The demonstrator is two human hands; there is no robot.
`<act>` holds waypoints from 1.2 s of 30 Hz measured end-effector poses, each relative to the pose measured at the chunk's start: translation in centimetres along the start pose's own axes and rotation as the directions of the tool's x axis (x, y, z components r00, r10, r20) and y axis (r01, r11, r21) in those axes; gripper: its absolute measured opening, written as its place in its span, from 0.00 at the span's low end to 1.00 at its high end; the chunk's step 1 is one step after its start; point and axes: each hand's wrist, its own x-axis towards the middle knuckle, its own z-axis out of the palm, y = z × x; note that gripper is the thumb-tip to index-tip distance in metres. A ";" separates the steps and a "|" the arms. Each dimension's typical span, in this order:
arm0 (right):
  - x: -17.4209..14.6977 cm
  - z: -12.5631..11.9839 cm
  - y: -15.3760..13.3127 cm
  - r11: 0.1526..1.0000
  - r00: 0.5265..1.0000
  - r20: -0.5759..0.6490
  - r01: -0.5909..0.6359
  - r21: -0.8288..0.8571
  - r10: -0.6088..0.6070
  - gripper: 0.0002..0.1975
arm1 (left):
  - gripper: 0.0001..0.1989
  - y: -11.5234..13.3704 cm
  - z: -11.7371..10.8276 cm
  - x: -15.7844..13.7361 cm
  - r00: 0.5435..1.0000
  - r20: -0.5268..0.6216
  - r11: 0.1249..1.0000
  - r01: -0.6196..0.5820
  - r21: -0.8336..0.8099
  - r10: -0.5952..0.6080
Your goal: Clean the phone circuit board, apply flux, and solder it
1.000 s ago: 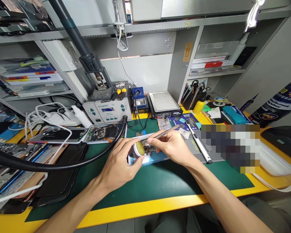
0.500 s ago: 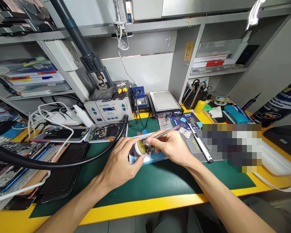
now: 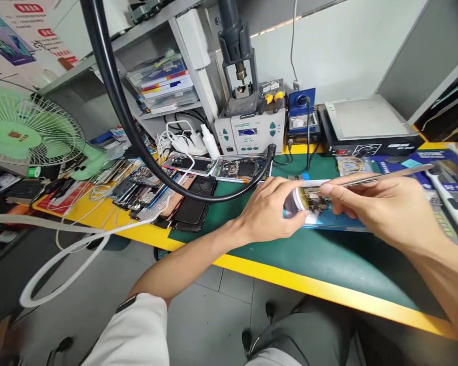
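Observation:
My left hand [image 3: 269, 213] is wrapped round a small jar [image 3: 290, 206] of yellowish paste, tilted so its open mouth faces right. My right hand [image 3: 389, 206] pinches metal tweezers [image 3: 400, 174], their back end rising to the right. The tips are near the jar's mouth, but I cannot make out whether they touch the paste. Beneath the hands, a circuit board [image 3: 319, 204] lies on a blue and white base [image 3: 345, 222], partly covered by the fingers.
A black hose [image 3: 164, 178] loops in front of the grey rework station [image 3: 248, 134]. Opened devices and boards [image 3: 145, 183] pile up at left, near a green fan [image 3: 19, 132]. A flat heating plate [image 3: 370, 119] stands behind my right hand, and a white brush-like tool [image 3: 452, 203] lies at right.
The view has swung left, so the fan and floor now show and the hands appear further right. Both hands keep their grips on the jar and the tweezers.

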 end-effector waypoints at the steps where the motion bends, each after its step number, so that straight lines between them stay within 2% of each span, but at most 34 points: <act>1: 0.0 0.0 0.0 1.000 1.000 -0.010 0.001 -0.009 -0.001 0.23 | 0.25 0.0 0.0 0.0 1.000 -0.003 1.000 -0.005 -0.002 0.005; 11: 0.0 0.0 0.2 0.998 0.999 -0.040 0.010 -0.069 -0.013 0.22 | 0.23 -0.3 0.3 -0.2 1.000 -0.022 0.999 -0.022 -0.028 0.022; 36: 0.1 0.2 0.2 0.996 0.996 -0.057 0.067 -0.053 -0.070 0.22 | 0.22 -0.4 0.3 -0.2 0.998 -0.039 0.998 -0.052 -0.034 0.051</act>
